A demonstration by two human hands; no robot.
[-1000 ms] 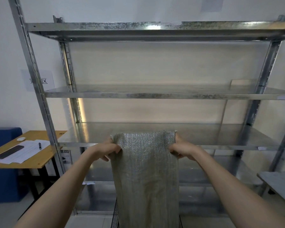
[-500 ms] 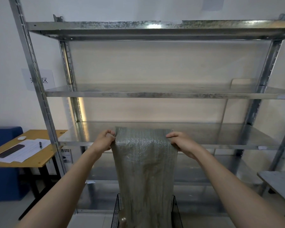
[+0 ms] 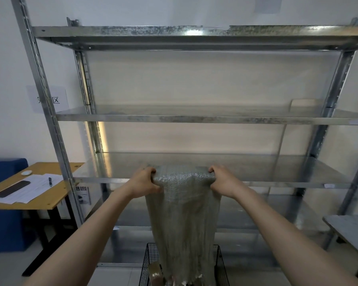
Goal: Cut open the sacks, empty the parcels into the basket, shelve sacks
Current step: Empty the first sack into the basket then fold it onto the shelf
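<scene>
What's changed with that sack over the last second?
The left hand and right hand drew slightly closer together, bunching the top of the woven sack narrower. Its ragged lower end and a brown parcel in the wire basket have come into view. Both hands kept their grip; the metal shelving and desk stayed put.

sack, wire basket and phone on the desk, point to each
sack (image 3: 184,213), head view, middle of the hanging weave
wire basket (image 3: 221,265), head view, its right wall
phone (image 3: 12,188), head view, middle of its dark face
</scene>
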